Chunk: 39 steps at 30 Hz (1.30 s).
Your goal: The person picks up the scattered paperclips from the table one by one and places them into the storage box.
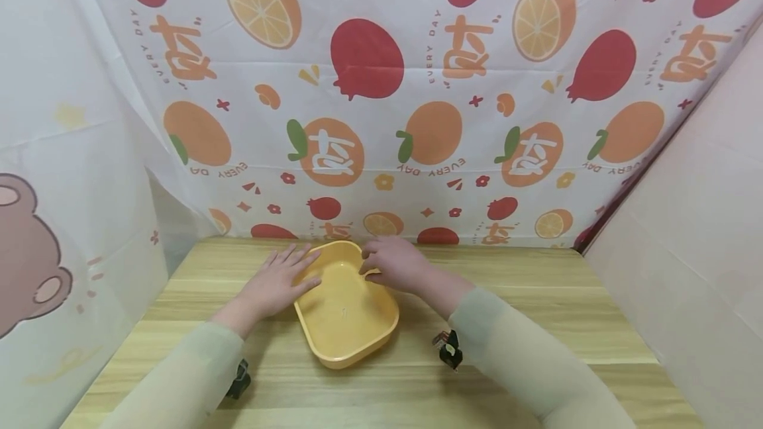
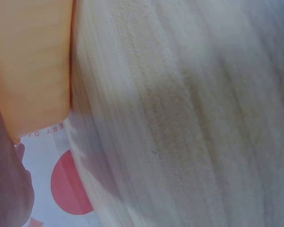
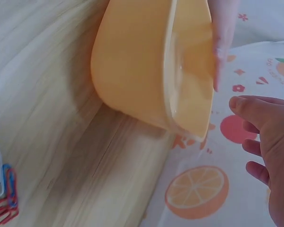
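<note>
A yellow plastic basin (image 1: 342,296) with rounded corners sits on the wooden table, turned slightly askew. My left hand (image 1: 280,280) lies over its left rim with the fingers spread. Past the far right rim, my right hand (image 1: 393,263) hovers with loosely bent fingers. The right wrist view shows this right hand (image 3: 270,146) apart from the basin (image 3: 132,61), nothing in its fingers. In the left wrist view the basin's side wall (image 2: 33,61) meets the table, and only part of the left hand (image 2: 9,184) shows.
Several coloured paper clips (image 3: 4,184) lie on the table (image 1: 524,330) near my right forearm, partly hidden in the head view by a dark wrist device (image 1: 450,353). A fruit-printed cloth (image 1: 381,118) hangs behind the table. Pale cloth walls (image 1: 703,230) stand at both sides.
</note>
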Each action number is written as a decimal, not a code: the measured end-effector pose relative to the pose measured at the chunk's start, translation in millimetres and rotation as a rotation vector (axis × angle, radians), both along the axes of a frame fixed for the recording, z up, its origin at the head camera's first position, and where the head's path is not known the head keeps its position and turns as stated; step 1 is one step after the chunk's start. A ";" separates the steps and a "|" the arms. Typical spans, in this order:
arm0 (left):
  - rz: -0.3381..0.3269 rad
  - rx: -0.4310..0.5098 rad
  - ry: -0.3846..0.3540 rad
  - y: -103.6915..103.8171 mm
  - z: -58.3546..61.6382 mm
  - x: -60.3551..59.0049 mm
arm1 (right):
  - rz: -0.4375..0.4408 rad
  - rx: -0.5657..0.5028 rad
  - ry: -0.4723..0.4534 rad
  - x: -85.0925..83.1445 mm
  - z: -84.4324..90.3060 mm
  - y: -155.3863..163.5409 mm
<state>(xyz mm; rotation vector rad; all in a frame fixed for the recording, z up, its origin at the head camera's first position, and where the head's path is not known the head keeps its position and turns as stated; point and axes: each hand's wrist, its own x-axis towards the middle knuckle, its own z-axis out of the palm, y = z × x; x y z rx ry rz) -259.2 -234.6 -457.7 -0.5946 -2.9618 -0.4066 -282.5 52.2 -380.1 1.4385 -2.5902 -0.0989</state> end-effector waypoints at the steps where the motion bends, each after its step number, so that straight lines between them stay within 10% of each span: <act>1: -0.001 -0.001 0.000 -0.2 -0.1 -0.1 | -0.002 -0.009 0.000 0.6 -0.3 3.7; 19: 0.004 -0.004 -0.012 -1.3 0.5 0.1 | -0.008 -0.119 -0.016 23.1 -14.7 75.2; 39: 0.000 0.018 -0.007 -0.9 -3.3 -1.3 | -0.044 -0.163 -0.030 54.2 -72.8 161.1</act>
